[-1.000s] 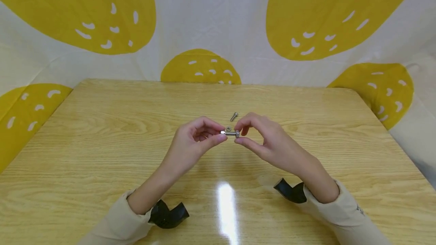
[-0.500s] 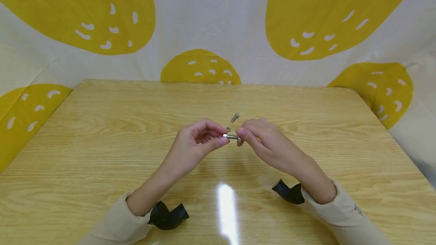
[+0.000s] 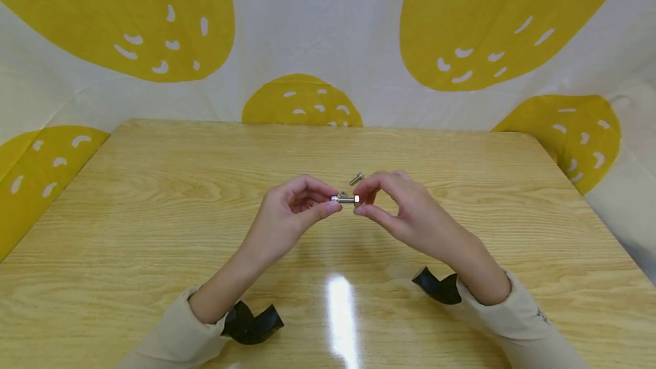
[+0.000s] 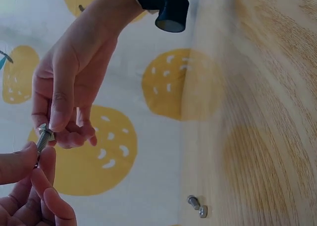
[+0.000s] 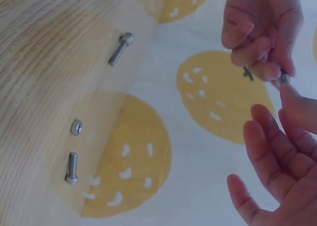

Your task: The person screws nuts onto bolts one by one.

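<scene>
My left hand (image 3: 292,212) pinches the head end of a metal bolt (image 3: 345,200) between thumb and fingers, holding it level above the table. At the bolt's other end, my right hand (image 3: 405,206) pinches a hex nut (image 3: 357,200) with thumb and index finger. The left wrist view shows the nut (image 4: 46,132) around the threaded shank, with the right hand (image 4: 74,82) above it. In the right wrist view, the fingers mostly hide the held bolt, and the right hand's other fingers (image 5: 267,156) are spread.
Behind the held bolt, a loose bolt (image 3: 356,179) and a loose nut (image 3: 344,193) lie on the wooden table (image 3: 179,187). Another loose bolt (image 5: 120,48) shows in the right wrist view. A white cloth with yellow fruit shapes (image 3: 302,98) hangs at the back.
My right thumb swung forward over the nut and then back, with the nut's faces now turned differently. The left hand keeps its grip. The loose bolt has shifted slightly rightward.
</scene>
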A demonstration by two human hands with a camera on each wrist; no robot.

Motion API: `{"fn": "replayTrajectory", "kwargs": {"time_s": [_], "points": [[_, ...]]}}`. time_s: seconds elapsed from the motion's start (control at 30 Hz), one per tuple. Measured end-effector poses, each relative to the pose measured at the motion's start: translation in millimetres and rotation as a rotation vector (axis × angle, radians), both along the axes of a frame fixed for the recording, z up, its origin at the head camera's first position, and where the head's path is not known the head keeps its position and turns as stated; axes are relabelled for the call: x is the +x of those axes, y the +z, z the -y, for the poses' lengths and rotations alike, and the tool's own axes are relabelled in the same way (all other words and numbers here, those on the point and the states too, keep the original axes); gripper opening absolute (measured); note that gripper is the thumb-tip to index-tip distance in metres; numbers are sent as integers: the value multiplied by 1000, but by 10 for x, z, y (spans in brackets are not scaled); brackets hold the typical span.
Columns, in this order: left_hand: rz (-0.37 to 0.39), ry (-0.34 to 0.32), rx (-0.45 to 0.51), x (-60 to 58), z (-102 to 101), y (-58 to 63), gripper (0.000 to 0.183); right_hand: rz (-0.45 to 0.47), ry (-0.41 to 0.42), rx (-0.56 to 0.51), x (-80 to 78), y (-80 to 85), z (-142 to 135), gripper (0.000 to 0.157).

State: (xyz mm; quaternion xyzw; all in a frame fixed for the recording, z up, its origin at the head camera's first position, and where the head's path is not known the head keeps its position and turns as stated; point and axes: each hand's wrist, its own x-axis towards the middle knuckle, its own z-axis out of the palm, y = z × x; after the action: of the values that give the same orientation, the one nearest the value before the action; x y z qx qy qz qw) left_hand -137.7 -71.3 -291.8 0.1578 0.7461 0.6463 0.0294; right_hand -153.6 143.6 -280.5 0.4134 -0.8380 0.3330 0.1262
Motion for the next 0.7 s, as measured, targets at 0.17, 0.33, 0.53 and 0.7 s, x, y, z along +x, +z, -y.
{"fn": "replayTrajectory", "kwargs": {"time_s": [0.17, 0.33, 0.53, 0.7], "points": [[-12, -2, -19, 8, 6, 6, 13, -80, 4, 40, 2, -32, 18, 17], [-29, -11, -24, 10, 2, 5, 13, -46, -1, 52, -5, -59, 32, 22], [-48, -8, -26, 30, -17, 6, 15, 41, -56, 22, -31, -66, 55, 45], [-45, 2, -39, 36, -19, 10, 13, 110, -87, 9, -6, 5, -10, 18]]}}
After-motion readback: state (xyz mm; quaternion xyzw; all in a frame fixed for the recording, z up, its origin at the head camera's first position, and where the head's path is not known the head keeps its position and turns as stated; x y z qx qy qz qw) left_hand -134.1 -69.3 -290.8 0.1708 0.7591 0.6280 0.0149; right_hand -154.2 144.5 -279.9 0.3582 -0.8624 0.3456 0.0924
